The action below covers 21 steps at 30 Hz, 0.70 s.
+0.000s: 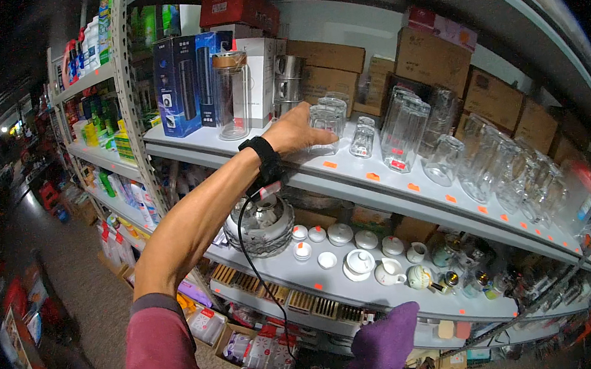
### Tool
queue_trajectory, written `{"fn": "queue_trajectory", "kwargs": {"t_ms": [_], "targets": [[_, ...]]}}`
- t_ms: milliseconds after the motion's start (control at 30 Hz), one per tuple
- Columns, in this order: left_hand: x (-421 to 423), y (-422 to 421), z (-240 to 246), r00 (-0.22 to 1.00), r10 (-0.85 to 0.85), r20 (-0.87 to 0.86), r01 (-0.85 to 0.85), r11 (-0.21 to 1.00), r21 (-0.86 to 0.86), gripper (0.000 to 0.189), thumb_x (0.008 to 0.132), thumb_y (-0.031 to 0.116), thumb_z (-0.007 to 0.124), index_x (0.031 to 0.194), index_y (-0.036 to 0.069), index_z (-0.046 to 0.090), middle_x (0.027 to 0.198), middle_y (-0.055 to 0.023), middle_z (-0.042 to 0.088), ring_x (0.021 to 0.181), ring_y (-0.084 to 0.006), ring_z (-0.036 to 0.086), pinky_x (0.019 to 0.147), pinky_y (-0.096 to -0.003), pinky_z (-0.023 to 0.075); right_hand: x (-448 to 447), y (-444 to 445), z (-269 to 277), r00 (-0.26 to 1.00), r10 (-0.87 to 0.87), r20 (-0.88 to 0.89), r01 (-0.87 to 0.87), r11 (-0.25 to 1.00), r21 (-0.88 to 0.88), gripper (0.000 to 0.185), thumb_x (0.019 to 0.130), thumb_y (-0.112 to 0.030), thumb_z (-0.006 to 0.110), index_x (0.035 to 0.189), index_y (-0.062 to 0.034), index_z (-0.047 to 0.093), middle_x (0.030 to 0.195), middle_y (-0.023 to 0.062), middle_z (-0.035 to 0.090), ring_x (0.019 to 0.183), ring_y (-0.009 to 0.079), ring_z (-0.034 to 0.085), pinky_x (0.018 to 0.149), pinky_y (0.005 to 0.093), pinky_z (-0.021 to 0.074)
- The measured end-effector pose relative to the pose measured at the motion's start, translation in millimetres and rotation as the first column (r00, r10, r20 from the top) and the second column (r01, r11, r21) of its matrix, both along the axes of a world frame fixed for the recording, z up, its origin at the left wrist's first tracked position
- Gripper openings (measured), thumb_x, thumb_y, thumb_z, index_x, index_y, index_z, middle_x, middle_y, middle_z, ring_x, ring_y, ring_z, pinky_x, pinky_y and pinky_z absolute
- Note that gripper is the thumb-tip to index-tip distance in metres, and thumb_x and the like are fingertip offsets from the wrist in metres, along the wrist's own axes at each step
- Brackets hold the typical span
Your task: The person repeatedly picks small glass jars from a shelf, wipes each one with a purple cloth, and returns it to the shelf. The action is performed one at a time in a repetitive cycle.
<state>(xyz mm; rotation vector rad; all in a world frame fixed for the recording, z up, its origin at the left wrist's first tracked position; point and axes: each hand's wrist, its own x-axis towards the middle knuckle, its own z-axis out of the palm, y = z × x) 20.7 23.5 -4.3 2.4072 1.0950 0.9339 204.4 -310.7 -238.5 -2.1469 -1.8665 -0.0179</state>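
My left hand (298,131) reaches over the upper shelf from the left, a black watch band (262,155) on its wrist. It grips a clear glass tumbler (328,120), thumb across the front and fingers hidden behind. More tumblers of the same kind stand close behind that one. Just right of the hand is a small clear glass (362,138), and beyond it a row of tall faceted glasses (403,129). A purple cloth (387,338) rises at the bottom, before the lower shelves. No skin of my right hand shows; whether the cloth covers it cannot be told.
Left of the hand stand a glass bottle (232,97), boxed bottles (179,86) and stacked metal mugs (288,78). Cardboard boxes (432,56) line the back. Below are white porcelain lidded cups (359,263) and a glass pot (262,225). A black cable (252,263) hangs in front.
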Motion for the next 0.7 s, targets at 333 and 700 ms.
{"fn": "queue_trajectory", "kwargs": {"t_ms": [333, 700], "targets": [[4.4, 14.5, -6.6, 0.999, -0.012, -0.042, 0.013, 1.0, 0.015, 0.103, 0.074, 0.06, 0.083, 0.132, -0.017, 0.049, 0.13, -0.0376, 0.059, 0.124, -0.0427, 0.06, 0.106, -0.0426, 0.0463, -35.2, -3.5, -22.6, 0.982, 0.156, 0.102, -0.162, 0.985, 0.06, 0.046, 0.059, -0.03, 0.081, 0.093, -0.0023, 0.067, 0.082, 0.0144, 0.063, 0.077, 0.0398, 0.063, 0.063, 0.0524, 0.0492], [0.3, 12.3, -4.1, 0.995, -0.085, 0.042, 0.087, 0.995, -0.049, 0.098, 0.076, 0.059, 0.083, 0.133, -0.015, 0.053, 0.131, -0.0324, 0.062, 0.121, -0.0379, 0.063, 0.103, -0.0409, 0.0485, -54.0, -20.8, -29.4, 0.922, 0.168, 0.348, -0.171, 0.985, -0.024, 0.028, 0.072, -0.032, 0.073, 0.079, -0.0063, 0.067, 0.077, 0.0137, 0.059, 0.077, 0.0355, 0.064, 0.074, 0.0476, 0.0506]]}}
